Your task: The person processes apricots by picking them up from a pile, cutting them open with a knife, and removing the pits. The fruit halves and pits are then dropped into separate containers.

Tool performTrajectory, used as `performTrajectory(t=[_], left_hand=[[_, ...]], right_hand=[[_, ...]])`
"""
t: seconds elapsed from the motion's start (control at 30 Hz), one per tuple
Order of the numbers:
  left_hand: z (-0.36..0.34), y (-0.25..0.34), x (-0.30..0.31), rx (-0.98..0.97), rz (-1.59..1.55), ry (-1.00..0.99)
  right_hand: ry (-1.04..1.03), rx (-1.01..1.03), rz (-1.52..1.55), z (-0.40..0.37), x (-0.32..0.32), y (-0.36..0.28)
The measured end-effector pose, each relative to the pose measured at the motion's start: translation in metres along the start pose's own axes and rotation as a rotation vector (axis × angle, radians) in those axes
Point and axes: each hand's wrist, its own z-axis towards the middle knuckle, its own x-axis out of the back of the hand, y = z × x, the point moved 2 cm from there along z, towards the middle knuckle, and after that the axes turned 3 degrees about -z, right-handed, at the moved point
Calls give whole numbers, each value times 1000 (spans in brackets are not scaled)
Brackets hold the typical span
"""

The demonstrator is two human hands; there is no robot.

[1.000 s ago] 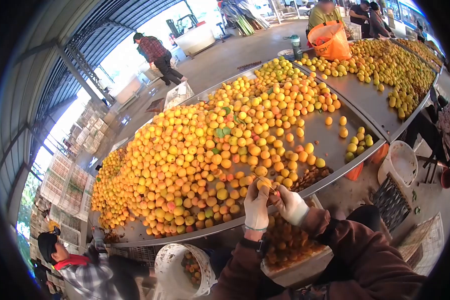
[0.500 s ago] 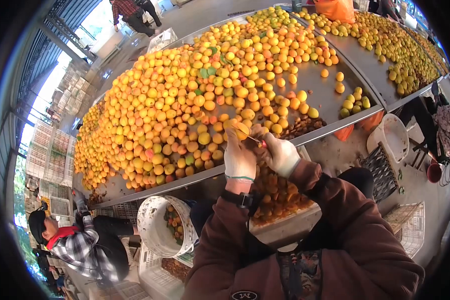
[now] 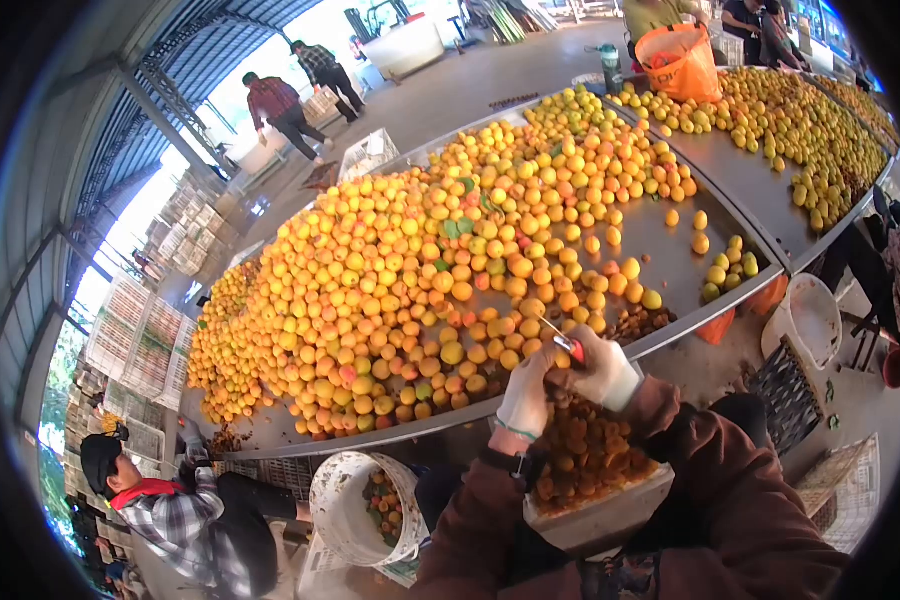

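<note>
My right hand [image 3: 605,370], in a white glove with bare fingertips, is closed on a small knife [image 3: 570,346] with a red handle; its thin blade points up and left. My left hand [image 3: 528,395], gloved the same way, is closed beside it, and what its fingers hold is hidden. Both hands are close together over the near edge of a metal table [image 3: 660,225] heaped with yellow-orange fruit [image 3: 370,270]. Below them is a crate of opened fruit [image 3: 588,450]. Dark pits [image 3: 642,322] lie near the table's edge.
A white bucket [image 3: 345,500] with some fruit stands left of my knees. A co-worker [image 3: 185,500] in a checked shirt sits at the lower left. An orange bag [image 3: 680,65] and a bottle [image 3: 610,65] stand at the back. Another white bucket [image 3: 808,320] is at the right.
The view has tilted up, so the scene sits lower. The fruit seen at my left fingertips is no longer visible there. The knife blade now points up and left above my hands.
</note>
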Motion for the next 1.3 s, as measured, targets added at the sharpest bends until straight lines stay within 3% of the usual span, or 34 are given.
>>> performTrajectory(t=[0.03,0.2,0.23,0.3,0.33,0.5,0.57,0.6,0.63,0.7,0.73,0.77,0.83,0.87,0.93,1.07,1.17,1.27,1.3], left_hand=[[-2,-2,1,45,-59,15],[5,-13,2,-39,49,-38],[4,-15,4,-42,51,-39],[-13,4,-13,-2,6,-47],[-4,-3,-5,-41,-27,-105],[-5,14,9,-121,-1,-89],[-6,20,13,-244,-130,-69],[-7,21,16,-266,-131,-12],[-7,21,18,-260,-137,-5],[-9,20,23,-222,-26,-33],[-12,20,18,-204,28,-8],[-12,16,17,-209,124,-5],[-12,10,9,-233,204,-94],[-12,7,5,-214,219,-127],[-12,8,0,-397,543,-43],[-17,6,-4,-339,340,-50],[-11,-2,6,-449,490,-76],[-7,-5,11,-252,204,-77],[-6,-6,14,-279,314,-101]], right_hand=[[64,7,-74,1,-2,8],[318,34,250,14,-21,61],[319,37,251,14,-20,65],[265,-104,668,18,-15,56],[278,-113,726,16,-12,48],[210,-281,712,8,9,39],[256,-82,334,6,9,37],[78,-170,305,1,9,37],[72,-178,303,0,9,37],[-79,-103,-258,-2,12,36],[-17,-132,-135,-2,8,31],[19,-139,-204,2,8,35],[28,-45,464,8,-9,54],[61,-45,408,9,-14,56],[143,-31,348,15,-23,65],[47,-27,686,5,-21,40],[42,-155,675,2,-19,30],[-57,-383,947,-9,-10,-3],[-76,-386,958,-7,-11,1]])
